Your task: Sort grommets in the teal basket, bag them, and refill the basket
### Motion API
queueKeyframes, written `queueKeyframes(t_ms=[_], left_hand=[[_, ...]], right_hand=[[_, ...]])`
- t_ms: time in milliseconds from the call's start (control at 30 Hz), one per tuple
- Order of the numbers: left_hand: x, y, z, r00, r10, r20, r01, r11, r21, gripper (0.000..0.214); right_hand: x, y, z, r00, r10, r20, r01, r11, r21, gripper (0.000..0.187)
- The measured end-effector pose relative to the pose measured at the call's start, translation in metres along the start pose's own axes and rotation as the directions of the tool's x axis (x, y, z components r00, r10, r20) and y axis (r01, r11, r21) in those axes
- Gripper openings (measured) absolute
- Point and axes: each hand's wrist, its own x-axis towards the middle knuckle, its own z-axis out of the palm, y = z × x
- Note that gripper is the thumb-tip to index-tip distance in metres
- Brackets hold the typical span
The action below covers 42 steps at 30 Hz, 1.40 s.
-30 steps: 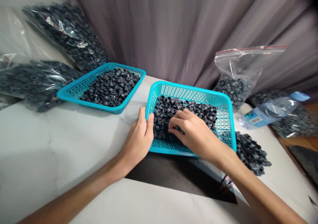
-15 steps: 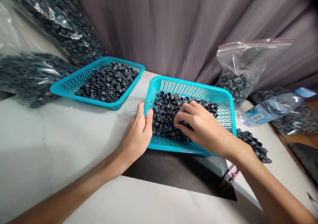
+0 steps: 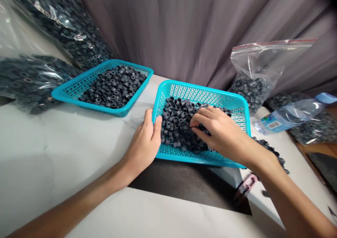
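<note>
A turquoise perforated basket (image 3: 238,108) sits on the white table in front of me, holding a heap of small dark grey rings (image 3: 176,122). My left hand (image 3: 144,145) grips the basket's left rim, thumb inside and fingers outside. My right hand (image 3: 221,134) rests on the heap inside the basket, fingers curled and pinching among the rings. What the fingertips hold is hidden.
A second turquoise basket (image 3: 70,90) of rings stands at the back left. Clear bags of rings (image 3: 34,79) lie at far left, another bag (image 3: 252,79) behind right. A water bottle (image 3: 292,115) lies at right. Loose rings (image 3: 273,153) lie beside the basket. A dark sheet (image 3: 184,185) lies underneath.
My right hand has slid rightward across the heap over the second. My left hand keeps its hold on the rim. The view has tilted slightly.
</note>
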Motion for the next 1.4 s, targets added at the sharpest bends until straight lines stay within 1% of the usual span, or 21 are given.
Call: queueKeyframes(t_ms=[67, 133, 167, 200, 233, 267, 333, 367, 400, 500, 600, 667, 733, 833, 900, 967, 1067, 1167, 1233, 1333, 1400], left_hand=[[0.000, -0.001, 0.000, 1.000, 0.010, 0.000, -0.010, 1.000, -0.006, 0.011], [0.000, -0.001, 0.000, 1.000, 0.020, -0.004, -0.020, 1.000, -0.008, 0.012], [0.000, -0.001, 0.000, 1.000, 0.019, -0.005, -0.019, 1.000, -0.006, 0.012], [0.000, -0.001, 0.000, 1.000, 0.013, -0.004, -0.013, 1.000, -0.004, 0.012], [0.000, 0.000, 0.001, 1.000, 0.005, -0.003, -0.005, 1.000, 0.001, 0.012], [0.000, 0.000, 0.001, 1.000, -0.003, -0.005, 0.003, 1.000, 0.005, 0.011], [0.000, 0.000, 0.001, 1.000, -0.007, -0.009, 0.007, 1.000, 0.009, 0.011], [0.000, 0.000, 0.001, 1.000, -0.002, -0.010, 0.002, 1.000, 0.007, 0.010], [0.000, 0.000, 0.000, 1.000, 0.004, -0.011, -0.004, 1.000, 0.004, 0.011], [0.000, 0.000, 0.000, 1.000, 0.005, -0.003, -0.005, 1.000, -0.005, 0.011], [0.000, -0.001, 0.000, 1.000, -0.006, -0.002, 0.006, 1.000, -0.004, 0.011], [-0.001, -0.001, 0.001, 1.000, -0.024, -0.008, 0.024, 1.000, -0.001, 0.013], [-0.001, -0.002, 0.001, 0.999, -0.035, -0.016, 0.034, 0.999, -0.003, 0.014], [0.000, -0.002, 0.000, 1.000, -0.015, -0.027, 0.015, 1.000, -0.019, 0.015], [-0.001, -0.001, 0.000, 1.000, -0.013, -0.022, 0.012, 1.000, -0.022, 0.015], [-0.001, 0.000, -0.001, 1.000, -0.016, -0.012, 0.016, 1.000, -0.017, 0.015], [-0.002, 0.000, -0.001, 1.000, -0.006, -0.007, 0.006, 1.000, -0.020, 0.016], [-0.001, -0.001, -0.001, 1.000, 0.001, 0.000, -0.001, 1.000, -0.031, 0.017], [-0.001, -0.001, -0.001, 1.000, -0.008, 0.004, 0.008, 1.000, -0.030, 0.018], [-0.001, -0.002, -0.001, 1.000, -0.015, 0.003, 0.015, 1.000, -0.024, 0.019], [-0.001, -0.003, -0.001, 1.000, -0.010, 0.001, 0.010, 1.000, -0.023, 0.018]], right_hand=[[-0.001, 0.005, -0.005, 0.998, 0.051, -0.047, -0.052, 0.998, -0.032, 0.012], [-0.002, 0.003, -0.007, 0.989, 0.103, -0.108, -0.111, 0.991, -0.069, 0.017], [-0.001, 0.000, -0.007, 0.985, 0.109, -0.133, -0.119, 0.990, -0.071, 0.020], [-0.001, -0.004, -0.006, 0.986, 0.086, -0.141, -0.094, 0.994, -0.053, 0.024], [0.000, -0.009, -0.005, 0.992, 0.032, -0.123, -0.034, 0.999, -0.017, 0.027], [0.000, -0.013, -0.004, 0.995, -0.045, -0.086, 0.048, 0.998, 0.031, 0.030], [0.000, -0.018, -0.001, 0.980, -0.199, 0.014, 0.197, 0.974, 0.115, 0.035], [-0.001, -0.017, 0.000, 0.970, -0.239, 0.051, 0.231, 0.965, 0.126, 0.037], [-0.002, -0.015, 0.001, 0.968, -0.241, 0.069, 0.233, 0.966, 0.110, 0.038], [-0.007, -0.002, -0.003, 0.990, -0.140, 0.034, 0.140, 0.990, -0.003, 0.036], [-0.008, 0.000, -0.009, 0.997, -0.077, -0.013, 0.077, 0.997, -0.004, 0.033], [-0.005, -0.010, -0.009, 0.996, -0.085, -0.030, 0.086, 0.995, 0.046, 0.034], [-0.001, -0.023, -0.002, 0.990, -0.135, -0.028, 0.137, 0.988, 0.077, 0.039], [0.003, -0.032, 0.011, 0.976, -0.217, 0.022, 0.216, 0.975, 0.056, 0.050], [0.002, -0.025, 0.014, 0.981, -0.191, 0.018, 0.191, 0.982, 0.000, 0.051], [-0.001, -0.013, 0.008, 0.990, -0.140, -0.012, 0.139, 0.990, -0.035, 0.047], [-0.005, 0.004, -0.007, 0.995, -0.081, -0.056, 0.081, 0.997, 0.002, 0.036], [-0.006, 0.005, -0.016, 0.994, -0.033, -0.105, 0.038, 0.998, 0.054, 0.033], [-0.006, 0.002, -0.015, 0.996, -0.069, -0.064, 0.075, 0.992, 0.102, 0.037], [-0.010, 0.005, -0.011, 0.985, -0.158, 0.068, 0.147, 0.978, 0.146, 0.060], [-0.015, 0.012, -0.010, 0.977, -0.169, 0.130, 0.150, 0.978, 0.147, 0.069]])
